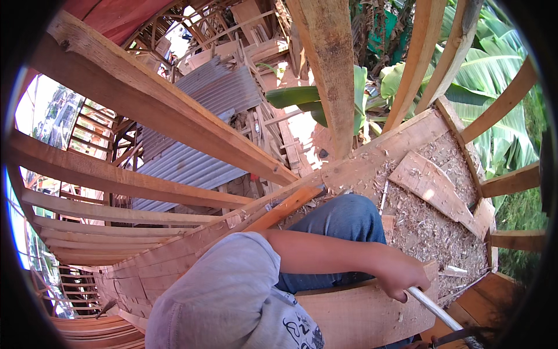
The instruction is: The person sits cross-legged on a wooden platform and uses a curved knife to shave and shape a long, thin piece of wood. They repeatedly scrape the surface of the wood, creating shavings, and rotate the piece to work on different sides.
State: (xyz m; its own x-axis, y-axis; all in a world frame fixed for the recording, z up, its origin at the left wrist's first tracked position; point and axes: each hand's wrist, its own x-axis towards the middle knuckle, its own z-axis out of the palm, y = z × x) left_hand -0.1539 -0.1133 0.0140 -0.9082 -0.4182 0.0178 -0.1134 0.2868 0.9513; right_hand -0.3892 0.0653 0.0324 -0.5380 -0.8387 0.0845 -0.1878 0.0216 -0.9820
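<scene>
My left hand (404, 272) is closed around one end of a pale metal bar (436, 311), which slants down to the lower right. The bar's far end is lost behind dark, blurred shapes near the rim. Beneath this hand lies a broad wooden plank (360, 314), set across in front of me. My bent knee in blue jeans (343, 215) rises behind my left forearm. Near the knee, an orange-brown wooden piece (285, 209) with a dark end rests along the curved side planking. I cannot make out my right hand at the lower edge.
Curved wooden ribs (168, 110) rise around me on several sides. Wood shavings (430, 238) cover the floor, with a flat offcut (430, 183) on them. Outside are corrugated metal sheets (192, 168), stacked lumber and large green leaves (488, 75).
</scene>
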